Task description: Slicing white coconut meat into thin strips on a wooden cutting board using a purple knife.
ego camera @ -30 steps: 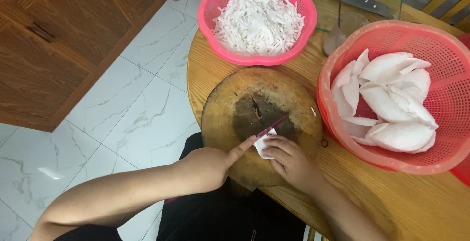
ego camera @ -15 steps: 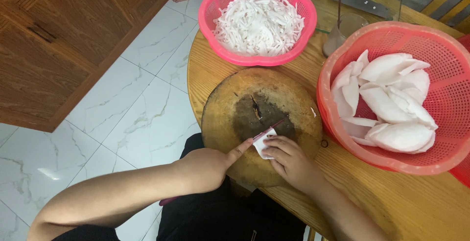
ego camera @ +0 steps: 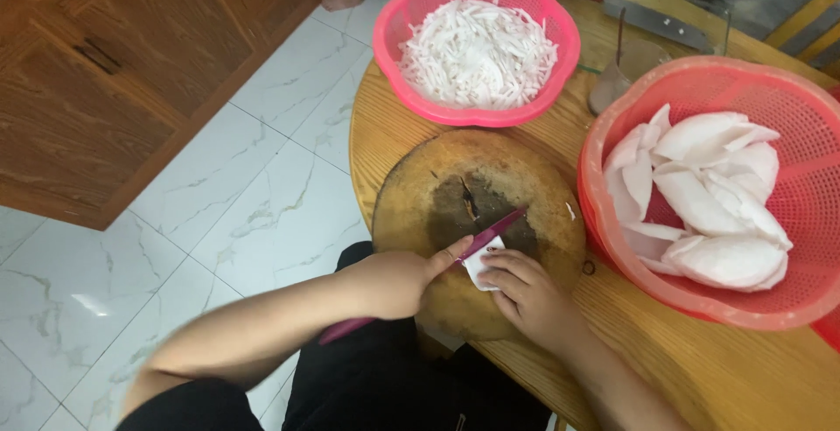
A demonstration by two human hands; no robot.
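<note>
Since the earlier frame the knife (ego camera: 490, 231) has barely shifted, the left hand (ego camera: 398, 282) fingers clenched on its handle, right hand (ego camera: 525, 295) fingers pinning the white slice (ego camera: 483, 266) on the chopping board (ego camera: 477, 221).

Round chopping board (ego camera: 437, 186): rough worn wood, dark-stained centre. Beside it, table (ego camera: 726, 370): smooth grained wood. Baskets (ego camera: 477, 112) beyond the board: glossy perforated plastic. Floor (ego camera: 245, 195): polished marble-look tile.
</note>
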